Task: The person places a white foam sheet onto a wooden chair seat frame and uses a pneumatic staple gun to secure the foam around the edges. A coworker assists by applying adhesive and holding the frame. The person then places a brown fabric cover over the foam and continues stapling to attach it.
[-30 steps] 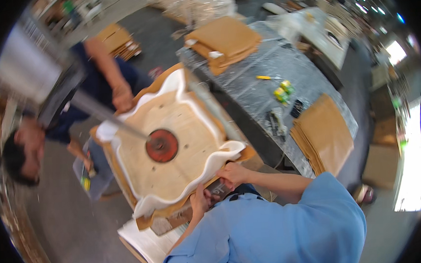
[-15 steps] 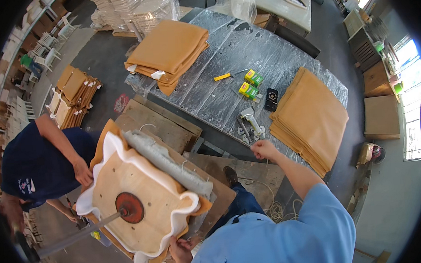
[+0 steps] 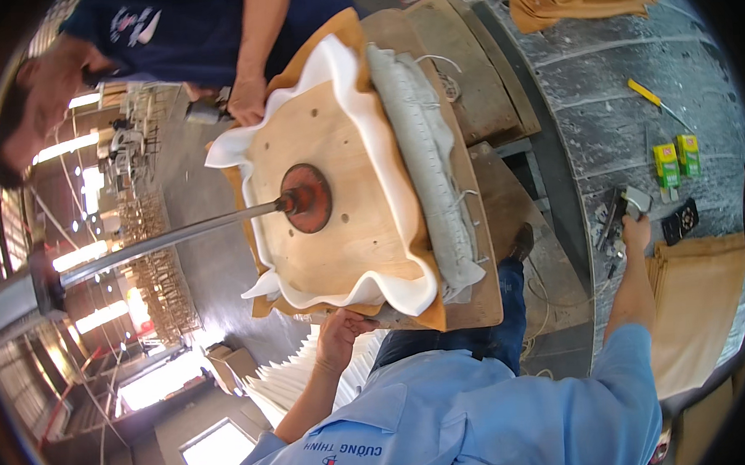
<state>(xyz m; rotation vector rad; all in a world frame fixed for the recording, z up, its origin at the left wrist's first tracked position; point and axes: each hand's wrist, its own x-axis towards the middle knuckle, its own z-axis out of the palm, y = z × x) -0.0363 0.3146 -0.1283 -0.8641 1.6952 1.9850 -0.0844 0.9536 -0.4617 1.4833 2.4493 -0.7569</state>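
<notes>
Near the counter's (image 3: pixel 585 108) left edge, a probably rigid, weighty gun-shaped tool (image 3: pixel 637 199), best taken by its handle, meets the right hand (image 3: pixel 636 233), while the left hand's (image 3: pixel 338 339) fingers curl at the soft-rimmed panel (image 3: pixel 364 224) beside the counter, both grips' closure unclear.

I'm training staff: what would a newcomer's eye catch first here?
Probably the round red disc at the end of a metal rod, against the middle of the wooden panel. Next, the wavy white padding around that panel; then, at right, the right hand at a silvery tool on the grey table.
</notes>
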